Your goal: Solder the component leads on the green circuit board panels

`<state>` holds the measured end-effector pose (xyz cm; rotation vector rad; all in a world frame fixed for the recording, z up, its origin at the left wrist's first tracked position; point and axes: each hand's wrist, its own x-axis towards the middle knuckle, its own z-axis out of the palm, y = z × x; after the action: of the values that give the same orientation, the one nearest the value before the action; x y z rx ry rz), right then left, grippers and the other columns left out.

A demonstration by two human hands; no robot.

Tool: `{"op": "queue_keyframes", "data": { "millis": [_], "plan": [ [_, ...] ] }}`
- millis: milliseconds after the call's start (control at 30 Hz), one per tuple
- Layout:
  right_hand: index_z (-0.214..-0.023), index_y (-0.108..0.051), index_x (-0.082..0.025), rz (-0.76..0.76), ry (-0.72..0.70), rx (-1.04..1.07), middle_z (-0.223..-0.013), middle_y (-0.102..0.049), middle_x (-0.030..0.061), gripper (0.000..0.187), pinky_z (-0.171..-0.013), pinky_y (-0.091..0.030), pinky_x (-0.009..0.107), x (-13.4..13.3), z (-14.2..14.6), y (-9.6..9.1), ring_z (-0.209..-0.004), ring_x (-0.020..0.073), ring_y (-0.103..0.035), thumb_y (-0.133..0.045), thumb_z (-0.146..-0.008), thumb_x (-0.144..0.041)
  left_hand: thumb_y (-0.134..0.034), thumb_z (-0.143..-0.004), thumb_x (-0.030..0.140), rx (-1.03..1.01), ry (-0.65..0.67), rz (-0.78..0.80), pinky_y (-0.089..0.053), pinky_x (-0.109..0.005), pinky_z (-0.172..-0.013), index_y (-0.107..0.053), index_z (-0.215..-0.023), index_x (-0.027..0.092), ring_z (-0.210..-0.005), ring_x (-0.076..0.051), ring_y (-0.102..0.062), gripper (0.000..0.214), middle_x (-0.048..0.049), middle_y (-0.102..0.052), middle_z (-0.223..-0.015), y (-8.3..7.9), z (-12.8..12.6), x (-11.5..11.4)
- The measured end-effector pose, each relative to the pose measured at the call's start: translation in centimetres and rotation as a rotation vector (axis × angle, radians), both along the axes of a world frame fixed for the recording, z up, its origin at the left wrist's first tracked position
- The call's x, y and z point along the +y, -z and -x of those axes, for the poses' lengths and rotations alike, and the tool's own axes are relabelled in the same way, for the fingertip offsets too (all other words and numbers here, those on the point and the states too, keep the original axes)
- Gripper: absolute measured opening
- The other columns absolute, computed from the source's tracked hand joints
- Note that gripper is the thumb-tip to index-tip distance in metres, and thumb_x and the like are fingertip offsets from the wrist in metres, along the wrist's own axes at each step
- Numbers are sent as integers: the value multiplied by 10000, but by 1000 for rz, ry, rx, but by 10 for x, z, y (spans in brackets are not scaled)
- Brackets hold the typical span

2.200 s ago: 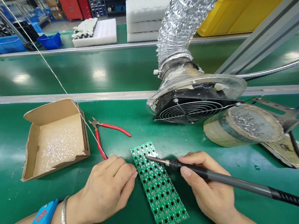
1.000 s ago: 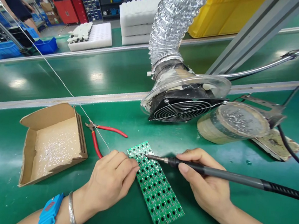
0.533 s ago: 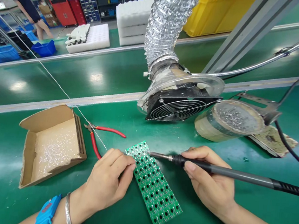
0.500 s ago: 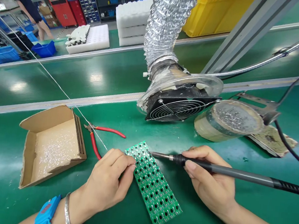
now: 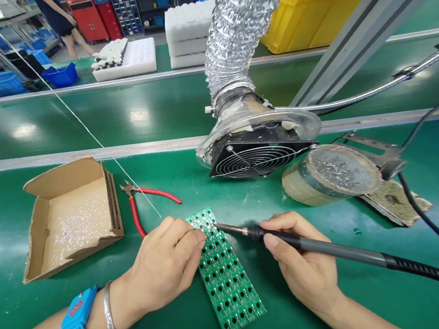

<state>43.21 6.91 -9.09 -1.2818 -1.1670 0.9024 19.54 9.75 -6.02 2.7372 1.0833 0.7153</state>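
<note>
A green circuit board panel (image 5: 227, 279) full of round holes lies flat on the green bench. My right hand (image 5: 302, 268) grips a grey soldering iron (image 5: 331, 249) like a pen, its metal tip touching the panel's far end. My left hand (image 5: 165, 265) is closed in a pinch on a thin solder wire (image 5: 87, 128), which runs up and away to the far left. Those fingers rest at the panel's left edge, close to the iron's tip.
An open cardboard box (image 5: 70, 217) of small shiny parts sits left, red-handled cutters (image 5: 137, 211) beside it. A fume fan (image 5: 257, 155) on a foil duct and a solder-crusted iron stand (image 5: 333, 175) are behind. A person (image 5: 53, 11) walks far back left.
The iron's tip and my left fingers have shifted slightly along the panel's far end. The view drifted, and the person in the background walked further into view.
</note>
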Motion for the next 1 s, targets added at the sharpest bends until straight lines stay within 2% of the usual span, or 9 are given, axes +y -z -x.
{"op": "queue_keyframes", "data": {
  "millis": [333,467,567,633,700,800,900,1000],
  "plan": [
    [-840,-660,-235,-62,-15,-112,-583,-561,-27,19,-450,-388,234,1,1,-6,-483,118,-470,-644,-839,-226,-547,-910,138,16,-3,-6,-457,-305,-618,-602,-999,159,-724,-171,-521,107,-42,-607,-819,3,-3,6],
    [-853,-659,-231,-73,-14,-71,-591,-552,-21,21,-456,-380,246,0,0,-1,-493,126,-464,-648,-852,-248,-553,-904,134,9,5,-8,-462,-308,-615,-605,-996,154,-719,-171,-525,107,-46,-611,-816,4,-3,8],
    [-912,-654,-239,-132,-23,-15,-676,-568,-3,59,-468,-376,254,-2,-3,-2,-531,131,-470,-627,-876,-276,-579,-884,110,-40,9,-3,-459,-304,-618,-605,-987,150,-716,-163,-519,114,-46,-614,-818,0,-1,4],
    [-993,-654,-250,-219,-84,-68,-751,-584,14,121,-511,-416,268,-5,-4,-5,-593,143,-511,-600,-886,-235,-602,-857,75,-113,54,-7,-454,-292,-613,-602,-962,137,-709,-153,-514,123,-42,-617,-802,-6,1,-2],
    [-1101,-647,-255,-320,-210,-211,-798,-574,26,252,-557,-453,277,-9,-4,-9,-651,151,-541,-580,-878,-161,-620,-829,49,-188,136,-15,-454,-281,-606,-600,-936,129,-698,-145,-509,135,-36,-619,-776,-13,1,-11],
    [-1195,-630,-246,-443,-374,-434,-831,-506,32,366,-525,-435,260,-15,2,-11,-636,133,-514,-582,-861,-103,-631,-809,46,-246,227,-5,-476,-274,-624,-614,-937,129,-697,-139,-515,153,-28,-629,-766,-20,0,-25],
    [-1132,-642,-228,-525,-407,-524,-817,-439,20,309,-484,-386,251,-17,7,-10,-597,114,-457,-601,-855,-98,-631,-816,53,-267,239,7,-498,-272,-658,-629,-970,128,-719,-136,-540,171,-28,-651,-790,-24,-1,-31],
    [-1059,-644,-215,-533,-400,-539,-821,-426,21,247,-483,-380,253,-18,8,-8,-598,111,-453,-584,-855,-87,-637,-821,72,-231,254,-54,-483,-281,-625,-638,-974,122,-685,-135,-546,161,-26,-665,-780,-32,5,-22]
  ]
}}
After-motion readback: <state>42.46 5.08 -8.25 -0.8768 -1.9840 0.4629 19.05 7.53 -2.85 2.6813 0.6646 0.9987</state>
